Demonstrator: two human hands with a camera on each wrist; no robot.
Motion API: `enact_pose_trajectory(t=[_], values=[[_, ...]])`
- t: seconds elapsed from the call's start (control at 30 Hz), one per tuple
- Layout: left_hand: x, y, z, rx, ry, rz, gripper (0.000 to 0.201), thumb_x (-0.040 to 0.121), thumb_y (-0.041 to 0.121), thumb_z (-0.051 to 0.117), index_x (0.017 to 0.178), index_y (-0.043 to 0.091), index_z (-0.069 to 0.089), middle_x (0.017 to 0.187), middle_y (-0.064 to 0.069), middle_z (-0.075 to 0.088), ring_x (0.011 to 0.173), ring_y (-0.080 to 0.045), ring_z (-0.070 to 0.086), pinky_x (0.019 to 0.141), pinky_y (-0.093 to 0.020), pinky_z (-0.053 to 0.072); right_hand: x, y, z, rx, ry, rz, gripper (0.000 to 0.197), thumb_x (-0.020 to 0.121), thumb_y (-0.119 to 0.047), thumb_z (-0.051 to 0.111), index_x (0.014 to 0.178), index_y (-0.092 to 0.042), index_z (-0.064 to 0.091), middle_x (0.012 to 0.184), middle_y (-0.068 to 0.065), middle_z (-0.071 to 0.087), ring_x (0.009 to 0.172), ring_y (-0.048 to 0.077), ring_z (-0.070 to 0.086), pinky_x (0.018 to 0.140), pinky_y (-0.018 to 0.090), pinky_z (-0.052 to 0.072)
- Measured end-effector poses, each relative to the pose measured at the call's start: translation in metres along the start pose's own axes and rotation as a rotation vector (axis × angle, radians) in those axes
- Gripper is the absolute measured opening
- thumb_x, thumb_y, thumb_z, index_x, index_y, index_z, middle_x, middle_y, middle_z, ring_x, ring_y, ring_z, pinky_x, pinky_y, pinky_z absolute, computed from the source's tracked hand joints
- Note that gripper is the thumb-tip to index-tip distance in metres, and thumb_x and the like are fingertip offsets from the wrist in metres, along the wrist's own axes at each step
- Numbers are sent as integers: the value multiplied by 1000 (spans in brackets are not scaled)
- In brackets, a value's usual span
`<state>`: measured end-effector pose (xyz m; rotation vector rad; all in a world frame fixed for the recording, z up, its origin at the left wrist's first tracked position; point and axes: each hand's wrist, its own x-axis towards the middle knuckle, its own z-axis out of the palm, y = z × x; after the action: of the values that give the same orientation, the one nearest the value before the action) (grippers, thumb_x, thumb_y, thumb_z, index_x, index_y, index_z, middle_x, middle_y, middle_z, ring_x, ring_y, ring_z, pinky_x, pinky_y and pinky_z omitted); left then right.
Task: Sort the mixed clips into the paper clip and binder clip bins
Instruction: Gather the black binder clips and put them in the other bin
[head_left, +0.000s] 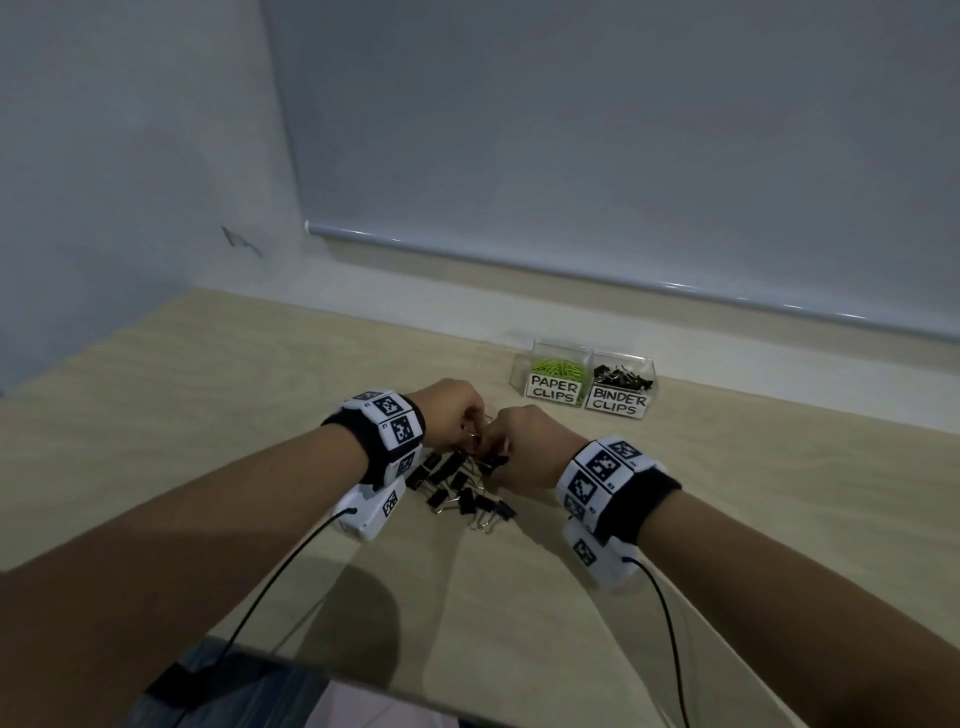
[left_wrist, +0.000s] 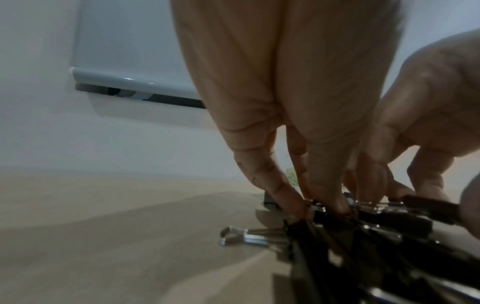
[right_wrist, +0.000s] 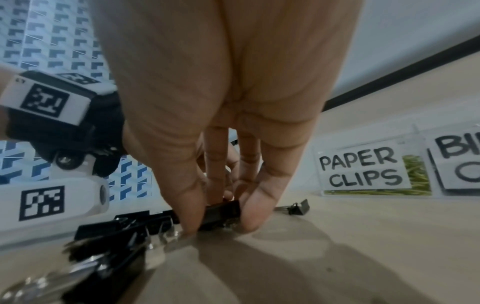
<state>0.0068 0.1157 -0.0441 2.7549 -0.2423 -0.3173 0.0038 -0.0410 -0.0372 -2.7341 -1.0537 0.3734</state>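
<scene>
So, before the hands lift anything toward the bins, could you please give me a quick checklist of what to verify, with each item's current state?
1. Right hand has a firm grip on one binder clip: ok, thumb and fingers pinch its black body.
2. Left hand holds a clip: ok for contact, its fingertips pinch wire handles in the pile; how many clips, cannot tell.
3. Held clips free of the pile: cannot tell.
4. Binder clip bin open and reachable: ok.
5. Paper clip bin holds only green paper clips: ok as far as visible.
6. Paper clips left in the pile: cannot tell; only black binder clips show.
</scene>
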Motion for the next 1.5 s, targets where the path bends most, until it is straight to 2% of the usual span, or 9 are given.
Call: enact_pose_trajectory(t=[0.23, 0.43, 0.73, 1.0, 1.1, 1.2, 1.3, 1.4, 1.5], values=[[-2, -8, -1, -49, -8, -50, 26, 76, 24, 79, 98, 14, 69, 110, -5, 66, 103, -21, 62, 86, -33, 51, -2, 6, 3, 13, -4, -2, 7, 73, -15, 67, 78, -11, 68, 84, 6, 67, 76, 23, 61, 59, 28, 46], [-6, -3, 0, -32, -27, -37, 31, 81, 17, 71, 110, 12, 63, 104, -5, 62, 88, -18, 56, 73, -25, 41, -5, 15, 6, 17, 21, -27, 11, 67, -17, 62, 64, -15, 52, 67, 2, 55, 64, 24, 54, 59, 34, 49], [2, -3, 3, -86, 7, -70, 20, 78, 20, 75, 94, 10, 68, 78, 8, 58, 78, -13, 56, 66, -21, 43, -12, 42, -20, 216, 119, 47, 13, 72, -15, 76, 82, -12, 69, 86, 2, 69, 74, 13, 62, 71, 28, 56], [13, -8, -3, -177, -53, -75, 17, 71, 16, 81, 77, 14, 66, 75, 6, 65, 64, -7, 56, 58, -19, 44, -15, 111, -81, 380, 507, 263, 10, 71, -10, 76, 76, -13, 68, 77, 3, 69, 69, 17, 65, 62, 27, 57], [22, 9, -18, -269, -40, -22, 16, 73, 7, 79, 75, 12, 64, 69, 1, 66, 57, -8, 58, 59, -21, 49, -4, 133, -89, 324, 594, 331, 12, 73, -12, 75, 82, -13, 67, 82, 4, 67, 72, 17, 61, 61, 23, 49], [44, 41, -36, -410, 35, 85, 13, 76, 5, 77, 84, 3, 67, 81, -11, 71, 64, -15, 65, 67, -27, 56, 4, 150, -79, 227, 491, 378, 16, 73, -13, 77, 88, -11, 69, 91, 7, 70, 80, 19, 63, 67, 25, 50], [78, 80, -46, -419, 181, 141, 16, 75, 9, 79, 84, 5, 66, 74, -1, 70, 62, -8, 64, 61, -18, 52, -2, 159, -66, 179, 441, 378, 24, 75, -13, 76, 97, -9, 69, 96, 7, 69, 85, 20, 62, 77, 27, 52], [110, 112, -44, -412, 269, 138, 16, 75, 10, 79, 85, 6, 68, 80, -3, 71, 68, -14, 66, 69, -28, 56, -19, 156, -56, 130, 531, 305, 15, 76, -8, 70, 91, -8, 70, 92, 9, 67, 86, 25, 62, 80, 36, 53], [128, 127, -34, -288, 249, 127, 19, 75, 11, 79, 92, 4, 71, 95, -10, 73, 84, -21, 67, 75, -25, 51, -36, 139, -43, 85, 489, 149, 12, 75, -4, 64, 81, -10, 72, 84, 8, 70, 77, 24, 64, 77, 37, 54]])
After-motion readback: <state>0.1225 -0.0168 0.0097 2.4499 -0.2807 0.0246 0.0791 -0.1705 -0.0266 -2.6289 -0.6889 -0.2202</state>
